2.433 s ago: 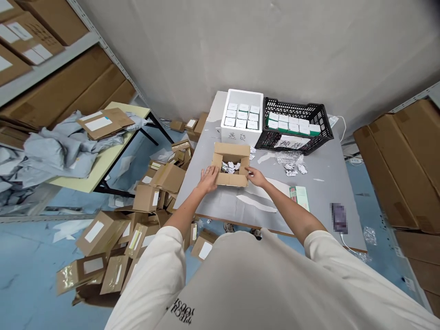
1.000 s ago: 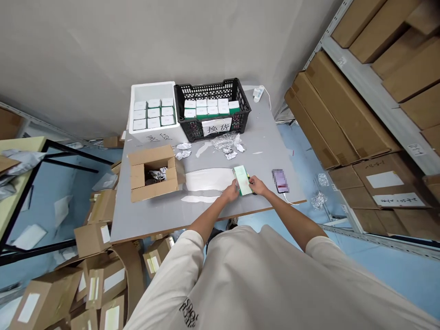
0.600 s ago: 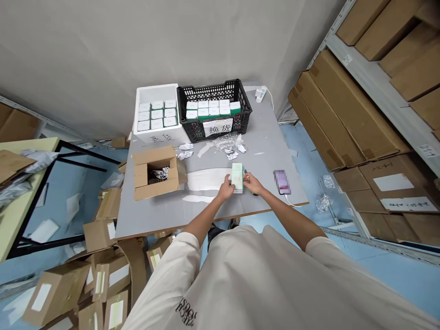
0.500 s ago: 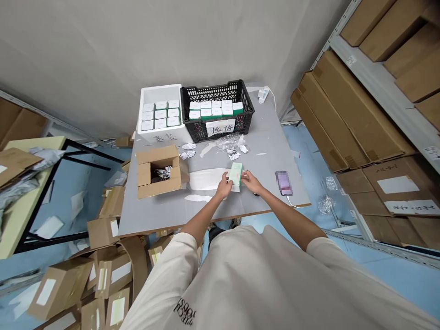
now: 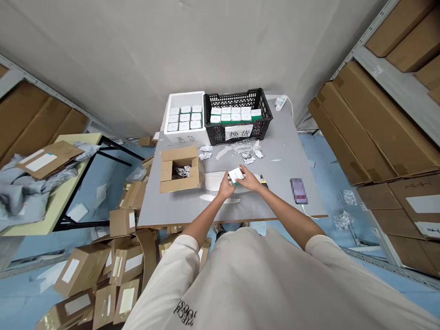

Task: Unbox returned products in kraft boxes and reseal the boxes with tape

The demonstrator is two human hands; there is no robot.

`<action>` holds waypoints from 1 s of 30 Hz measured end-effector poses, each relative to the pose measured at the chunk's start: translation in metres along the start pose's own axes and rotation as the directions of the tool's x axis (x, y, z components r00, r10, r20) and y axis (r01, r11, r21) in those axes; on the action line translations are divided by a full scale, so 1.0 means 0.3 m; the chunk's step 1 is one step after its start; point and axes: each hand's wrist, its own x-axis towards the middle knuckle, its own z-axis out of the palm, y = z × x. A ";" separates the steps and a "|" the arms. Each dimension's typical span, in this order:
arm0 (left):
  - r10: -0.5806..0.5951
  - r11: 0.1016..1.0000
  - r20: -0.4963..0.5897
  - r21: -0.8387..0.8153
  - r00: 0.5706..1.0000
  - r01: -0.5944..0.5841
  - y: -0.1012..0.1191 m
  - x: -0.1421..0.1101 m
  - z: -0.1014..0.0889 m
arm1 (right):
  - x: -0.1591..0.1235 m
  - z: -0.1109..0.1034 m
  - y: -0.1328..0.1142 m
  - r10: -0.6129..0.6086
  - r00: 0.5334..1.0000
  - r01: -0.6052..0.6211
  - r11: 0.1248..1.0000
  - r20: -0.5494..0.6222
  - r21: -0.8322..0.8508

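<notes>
Between my two hands, near the table's front, is a small green and white box (image 5: 236,175) with its white end turned up. My left hand (image 5: 226,185) grips its left side, and my right hand (image 5: 250,179) grips its right side. A sheet of white paper (image 5: 213,182) lies under and left of the hands. Right of my right hand rests a black and yellow tool, perhaps a cutter (image 5: 264,181). To the left stands an open cardboard box (image 5: 165,170) with crumpled paper (image 5: 183,171) inside.
A white foam box (image 5: 187,138) and a black plastic crate (image 5: 268,120) at the back hold rows of similar small boxes. Crumpled paper (image 5: 249,160) and clear plastic wrap (image 5: 243,146) lie before them. A phone (image 5: 299,190) is at right. Cartons (image 5: 82,270) crowd the floor at left.
The small box has been tipped so that its white end faces up instead of its long green side. The view has shifted left, and the black and yellow tool shows more fully.
</notes>
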 end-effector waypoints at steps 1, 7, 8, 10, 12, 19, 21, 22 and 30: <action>0.016 1.000 -0.008 0.012 1.000 -0.016 -0.007 0.001 -0.008 | 0.008 0.011 -0.005 -0.019 1.000 0.019 1.000 -0.004 -0.016; 0.164 0.987 -0.056 0.014 0.985 -0.163 -0.012 0.034 -0.048 | 0.046 0.039 0.004 -0.014 0.999 0.013 0.999 -0.042 -0.032; 0.183 0.983 -0.060 0.024 0.981 -0.182 -0.008 0.040 -0.054 | 0.048 0.037 0.008 0.004 0.999 -0.007 0.999 -0.055 -0.049; 0.220 0.974 -0.039 0.066 0.975 -0.217 0.003 0.048 -0.066 | 0.045 0.027 0.011 0.037 0.997 -0.043 0.996 -0.065 -0.084; 0.250 0.962 0.027 0.111 0.968 -0.251 0.016 0.049 -0.079 | 0.034 0.012 0.010 0.061 0.997 -0.066 0.989 -0.039 -0.131; 0.270 0.921 0.241 0.217 0.932 -0.323 0.064 0.063 -0.143 | -0.008 -0.053 -0.005 0.039 0.992 0.013 0.919 0.124 -0.394; 0.306 0.915 0.299 0.169 0.904 -0.366 0.067 0.073 -0.155 | -0.005 -0.062 -0.011 0.015 0.988 0.052 0.902 0.151 -0.429; 0.330 0.910 0.312 0.145 0.891 -0.388 0.064 0.076 -0.158 | -0.002 -0.064 -0.015 -0.007 0.988 0.077 0.888 0.154 -0.453; 0.246 0.951 0.227 0.132 0.942 -0.280 -0.022 0.055 -0.160 | 0.008 -0.077 -0.049 -0.128 0.959 0.261 0.746 0.252 -0.613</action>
